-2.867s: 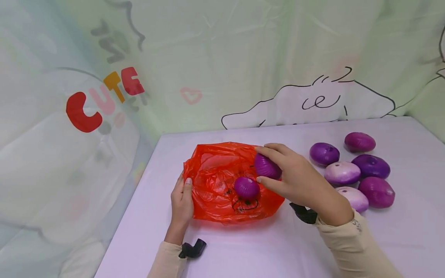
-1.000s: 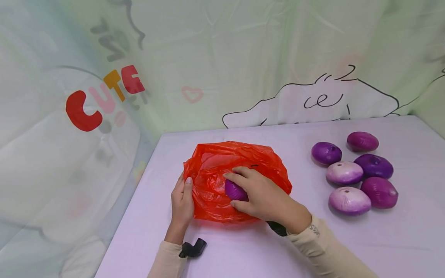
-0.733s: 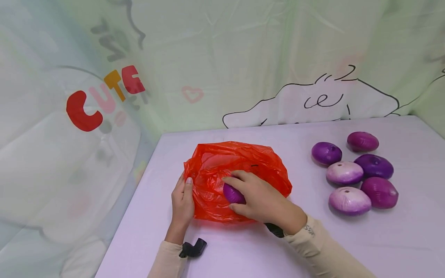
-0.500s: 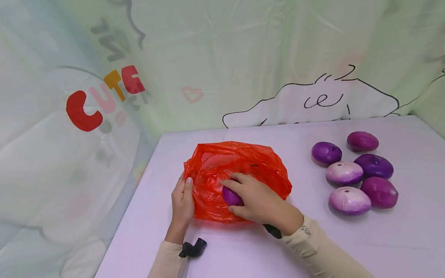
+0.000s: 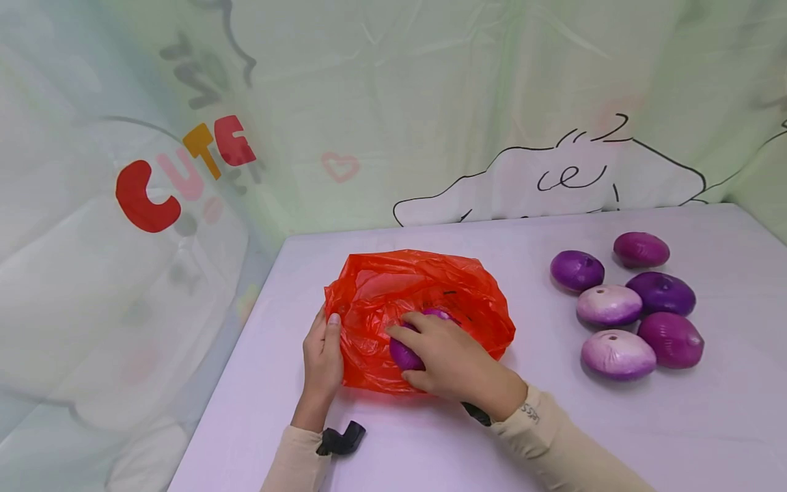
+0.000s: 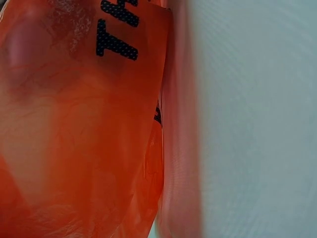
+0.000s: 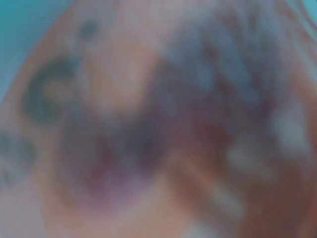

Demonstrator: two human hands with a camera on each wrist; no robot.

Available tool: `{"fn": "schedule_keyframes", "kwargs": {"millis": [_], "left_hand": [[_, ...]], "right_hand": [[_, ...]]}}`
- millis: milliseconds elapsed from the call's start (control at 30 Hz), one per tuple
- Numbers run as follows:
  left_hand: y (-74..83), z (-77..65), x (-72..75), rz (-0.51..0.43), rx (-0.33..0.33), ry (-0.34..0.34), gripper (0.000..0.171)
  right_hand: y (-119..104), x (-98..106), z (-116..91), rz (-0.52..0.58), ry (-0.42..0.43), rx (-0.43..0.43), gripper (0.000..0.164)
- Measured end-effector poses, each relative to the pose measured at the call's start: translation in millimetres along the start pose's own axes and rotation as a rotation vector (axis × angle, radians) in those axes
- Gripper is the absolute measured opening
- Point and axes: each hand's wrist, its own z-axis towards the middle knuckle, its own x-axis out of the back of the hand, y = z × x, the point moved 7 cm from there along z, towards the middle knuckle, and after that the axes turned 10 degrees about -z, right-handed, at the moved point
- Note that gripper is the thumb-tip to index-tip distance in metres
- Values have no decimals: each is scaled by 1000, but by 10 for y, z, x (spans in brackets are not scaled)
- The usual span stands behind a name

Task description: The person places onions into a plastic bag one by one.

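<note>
- Purple onion (image 5: 404, 350): clasped by right hand (image 5: 458, 359), inside red bag (image 5: 369, 290).
- Settle gently beside second onion (image 5: 438, 313) before loosening.
- Left hand (image 5: 323, 354): against bag's side; pinch, cannot tell.

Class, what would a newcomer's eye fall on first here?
The bright red plastic bag comes first, open on the table, a person's right hand holding a purple bulb inside it. Next, six more bulbs, purple or whitish, lie grouped right of the bag. Then CUTE letters stand out on the backdrop at upper left.
</note>
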Motion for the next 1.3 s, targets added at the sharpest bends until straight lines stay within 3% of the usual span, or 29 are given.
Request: {"fn": "schedule_keyframes", "kwargs": {"millis": [633,1300], "left_hand": [[29,9,0,17,-2,10,44],[23,1,15,9,-12,15,44]], "right_hand": [[-23,-59,8,-71,-32,-10,69],[-33,114,-43,-9,15,-24,60]]}}
